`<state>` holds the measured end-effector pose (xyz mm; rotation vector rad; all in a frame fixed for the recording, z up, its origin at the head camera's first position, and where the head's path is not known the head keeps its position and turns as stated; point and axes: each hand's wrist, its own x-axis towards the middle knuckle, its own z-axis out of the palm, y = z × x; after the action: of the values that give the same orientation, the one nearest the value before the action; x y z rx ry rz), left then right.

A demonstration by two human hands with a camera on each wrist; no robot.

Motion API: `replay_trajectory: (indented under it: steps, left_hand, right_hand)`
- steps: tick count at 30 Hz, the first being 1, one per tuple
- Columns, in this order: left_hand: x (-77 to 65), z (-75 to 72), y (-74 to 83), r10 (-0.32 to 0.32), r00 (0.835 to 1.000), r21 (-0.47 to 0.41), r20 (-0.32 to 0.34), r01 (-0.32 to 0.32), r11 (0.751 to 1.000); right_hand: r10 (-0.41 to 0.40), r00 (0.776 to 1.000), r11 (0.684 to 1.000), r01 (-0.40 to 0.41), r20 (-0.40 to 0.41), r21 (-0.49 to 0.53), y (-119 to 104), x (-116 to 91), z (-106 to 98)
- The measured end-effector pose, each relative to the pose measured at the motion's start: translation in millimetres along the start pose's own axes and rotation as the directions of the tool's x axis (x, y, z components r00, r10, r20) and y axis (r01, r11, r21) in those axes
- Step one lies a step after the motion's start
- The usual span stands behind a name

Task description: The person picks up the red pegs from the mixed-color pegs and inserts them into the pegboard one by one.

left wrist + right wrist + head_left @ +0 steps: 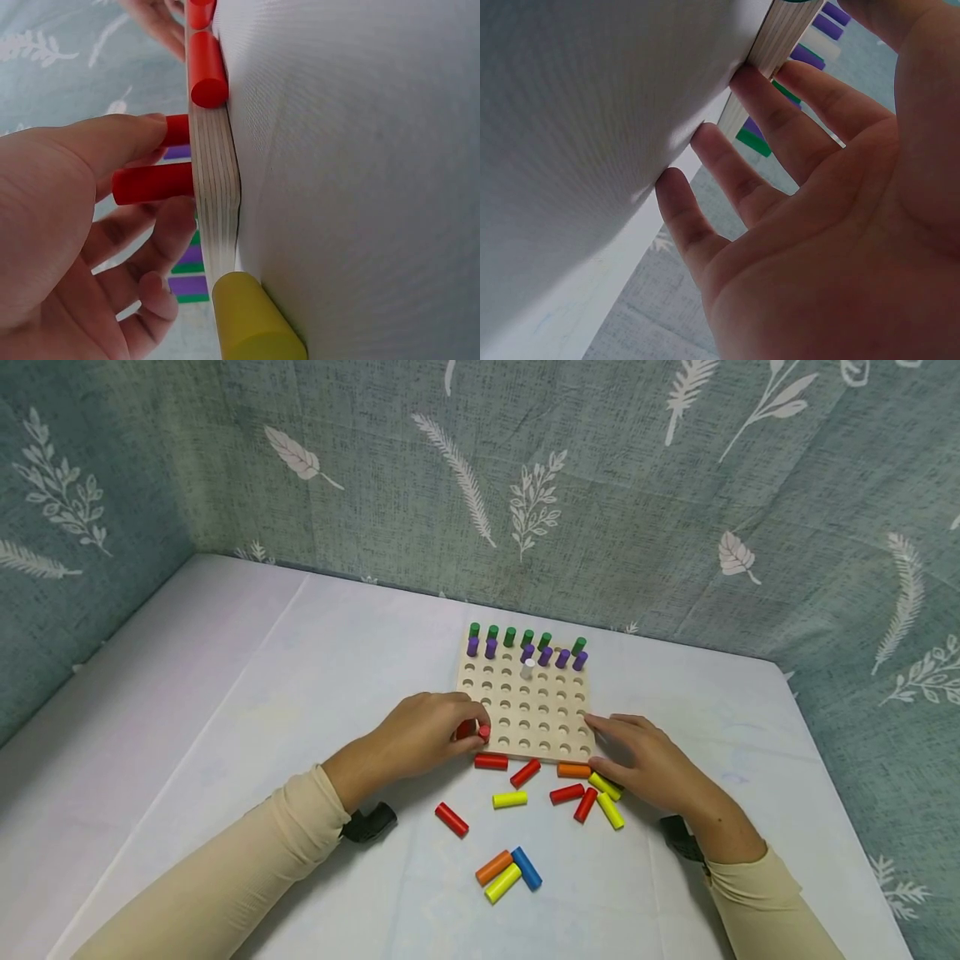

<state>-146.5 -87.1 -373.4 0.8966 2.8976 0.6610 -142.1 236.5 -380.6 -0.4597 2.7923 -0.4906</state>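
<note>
A light wooden pegboard [534, 714] with rows of round holes lies on the table. My left hand [427, 735] is at its front left corner, thumb and index finger pinching a red peg [484, 733] that stands at the board. Beside it, in the left wrist view, a second red peg [154, 184] sticks up from the board, partly behind the hand in the head view. My right hand [648, 760] rests at the board's right edge with fingers extended, fingertips against the board's side and the table in the right wrist view.
Green pegs [510, 637] and purple pegs [545, 656] stand in the two far rows, with one white peg [528, 669] before them. Loose red pegs [452, 819], yellow pegs [510, 799], orange pegs [494, 867] and a blue peg [527, 868] lie in front. A patterned curtain [480, 485] hangs behind.
</note>
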Motion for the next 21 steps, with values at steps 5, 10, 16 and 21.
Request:
replay_trajectory:
  steps: [5, 10, 16, 21]
  left_hand:
    - [0.8, -0.2, 0.2, -0.003, 1.000, -0.002, 0.006, 0.003, 1.000]
    - [1.8, -1.7, 0.6, -0.014, 1.000, -0.004, 0.027, 0.014, 1.000]
    - [0.5, -7.7, 0.5, -0.009, 1.000, 0.009, 0.029, 0.009, 1.000]
    - [-1.4, -15.7, 1.3, 0.002, 0.999, -0.032, 0.047, -0.001, 1.000]
  right_hand:
    - [0.001, 1.000, 1.000, -0.001, 0.001, -0.001, 0.1, 0.2, -0.2]
    - [0.002, 1.000, 1.000, -0.002, 0.001, 0.002, 0.0, 0.3, -0.2]
    - [0.003, 1.000, 1.000, -0.003, 0.003, 0.009, -0.4, 0.1, 0.0]
    - [0.002, 1.000, 1.000, -0.002, 0.000, 0.010, -0.5, -0.1, 0.0]
